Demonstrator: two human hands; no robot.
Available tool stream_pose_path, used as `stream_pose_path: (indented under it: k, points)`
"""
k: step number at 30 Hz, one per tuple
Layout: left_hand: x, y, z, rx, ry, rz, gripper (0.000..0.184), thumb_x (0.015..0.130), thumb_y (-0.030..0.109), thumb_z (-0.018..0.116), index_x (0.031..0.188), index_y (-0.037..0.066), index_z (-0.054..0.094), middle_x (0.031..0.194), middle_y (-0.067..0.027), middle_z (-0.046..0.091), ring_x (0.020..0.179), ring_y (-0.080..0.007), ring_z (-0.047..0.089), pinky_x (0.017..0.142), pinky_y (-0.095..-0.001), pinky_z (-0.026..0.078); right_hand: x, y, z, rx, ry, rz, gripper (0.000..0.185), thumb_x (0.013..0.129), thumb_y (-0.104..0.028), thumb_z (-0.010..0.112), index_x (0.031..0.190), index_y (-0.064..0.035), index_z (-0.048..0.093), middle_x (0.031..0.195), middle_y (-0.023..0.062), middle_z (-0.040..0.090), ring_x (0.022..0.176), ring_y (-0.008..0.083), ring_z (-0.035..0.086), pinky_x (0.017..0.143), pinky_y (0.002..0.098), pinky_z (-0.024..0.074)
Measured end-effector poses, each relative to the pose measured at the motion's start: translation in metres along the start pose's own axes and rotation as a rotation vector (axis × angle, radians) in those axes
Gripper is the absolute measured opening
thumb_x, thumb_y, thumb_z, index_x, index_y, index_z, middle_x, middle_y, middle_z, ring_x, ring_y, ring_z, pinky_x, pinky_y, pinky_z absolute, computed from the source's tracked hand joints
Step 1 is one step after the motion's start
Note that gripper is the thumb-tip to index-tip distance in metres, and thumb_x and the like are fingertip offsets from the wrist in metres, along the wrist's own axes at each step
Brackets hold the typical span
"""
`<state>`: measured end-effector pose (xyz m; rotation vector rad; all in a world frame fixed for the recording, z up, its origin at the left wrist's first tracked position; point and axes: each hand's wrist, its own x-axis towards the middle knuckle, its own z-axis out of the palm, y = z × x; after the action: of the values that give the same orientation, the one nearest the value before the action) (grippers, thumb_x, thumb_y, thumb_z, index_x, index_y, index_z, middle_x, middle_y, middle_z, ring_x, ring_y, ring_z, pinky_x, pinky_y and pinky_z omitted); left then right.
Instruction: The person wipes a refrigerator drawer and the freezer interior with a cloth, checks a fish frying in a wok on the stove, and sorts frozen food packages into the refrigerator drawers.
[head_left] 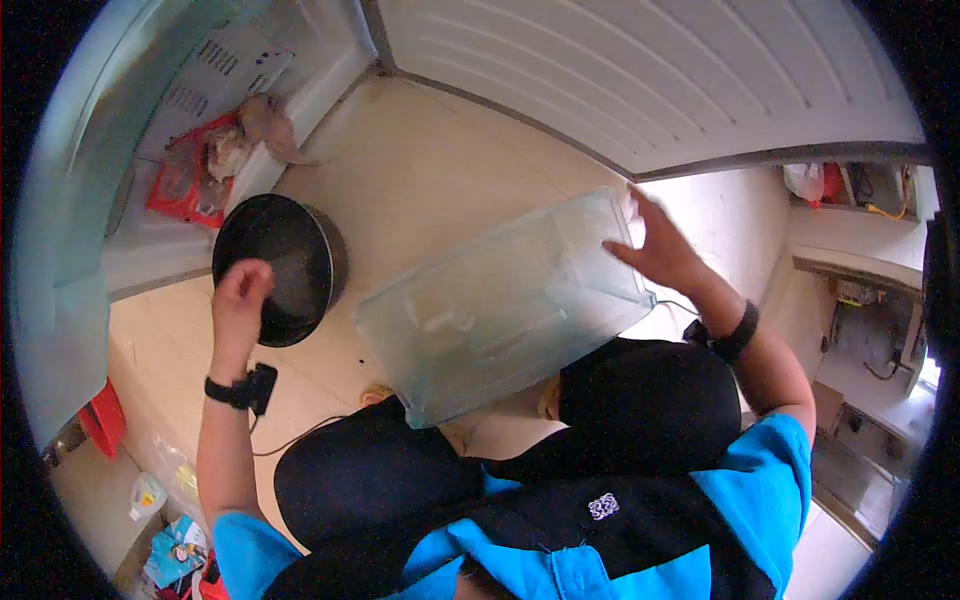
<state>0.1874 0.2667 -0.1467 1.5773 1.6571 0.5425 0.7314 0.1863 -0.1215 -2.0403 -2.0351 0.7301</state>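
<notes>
A clear, pale greenish plastic drawer (500, 310) lies tilted in front of my knees, its lower edge close to my legs. My right hand (665, 245) is at the drawer's right end, thumb and fingers spread apart, with the thumb over the drawer's surface. On the left, a round black bucket (300, 285) stands on the floor, its opening turned toward me. My left hand (243, 290) hangs over the bucket's near left rim with its fingers curled together. Whether anything is inside those fingers is hidden.
An open freezer compartment (200, 90) at upper left holds a red bag (185, 175) and frosty wrapped food (265, 125). A ribbed white door (640, 70) spans the top. Shelves (870, 330) line the right. Packets (175, 555) and a white bottle (147, 495) sit lower left.
</notes>
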Motion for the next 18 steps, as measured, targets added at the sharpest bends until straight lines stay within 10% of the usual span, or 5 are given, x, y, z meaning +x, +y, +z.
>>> stream_pose_path:
  k: [4,11,18]
  points:
    - [-0.029,0.008,0.03,-0.127,-0.127,-0.143,0.025,0.095,0.021,0.054,0.11,0.003,0.062,0.087,-0.0038,0.063,0.077,-0.0112,0.059,0.071,-0.0251,0.048,-0.02,0.01,0.014,0.448,-0.438,0.409,0.059,0.089,-0.02,0.059,0.14,-0.004,0.035,0.101,0.0128,0.062,0.089,0.0194,0.061,0.076,0.0346,0.0526]
    - [-0.048,0.057,0.034,-0.075,-0.663,-0.298,0.055,0.098,0.042,0.045,0.138,0.006,0.041,0.117,-0.0076,0.058,0.1,-0.0159,0.057,0.083,-0.0304,0.048,-0.035,0.024,0.022,0.427,-0.378,0.285,0.042,0.085,-0.013,0.055,0.126,-0.005,0.054,0.089,0.0118,0.066,0.071,0.0157,0.06,0.069,0.0316,0.0516]
    - [-0.098,0.188,0.021,-0.582,-1.051,-0.379,0.09,0.087,0.06,0.051,0.149,0.009,0.011,0.146,-0.0104,0.032,0.132,-0.0252,0.036,0.099,-0.042,0.041,-0.14,0.049,-0.074,1.084,-0.26,0.559,0.055,0.089,-0.006,0.046,0.143,-0.0111,0.037,0.13,0.017,0.054,0.099,0.0194,0.06,0.084,0.0324,0.0517]
